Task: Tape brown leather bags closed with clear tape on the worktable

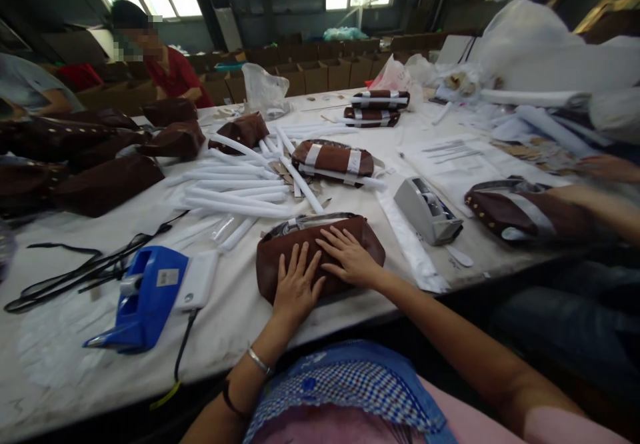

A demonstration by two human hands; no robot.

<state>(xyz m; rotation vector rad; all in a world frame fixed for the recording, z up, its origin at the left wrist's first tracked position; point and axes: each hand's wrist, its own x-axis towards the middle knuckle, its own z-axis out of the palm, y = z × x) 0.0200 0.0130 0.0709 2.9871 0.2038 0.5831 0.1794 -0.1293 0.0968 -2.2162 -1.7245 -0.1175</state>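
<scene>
A brown leather handbag lies on its side near the front edge of the white-covered table, its strap and metal fittings along the far side. My left hand rests flat on the bag's near face, fingers spread. Beside it, my right hand also presses flat on the bag with its fingers apart. Neither hand grips anything. Just behind stands a second brown bag, bound with pale wrapping strips. A heap of white padded tubes lies beyond to the left.
A blue tape dispenser and white power bank with a cable are at left, near black straps. A grey tape dispenser stands right. Co-workers' arms reach over a wrapped bag at right; brown bags pile far left.
</scene>
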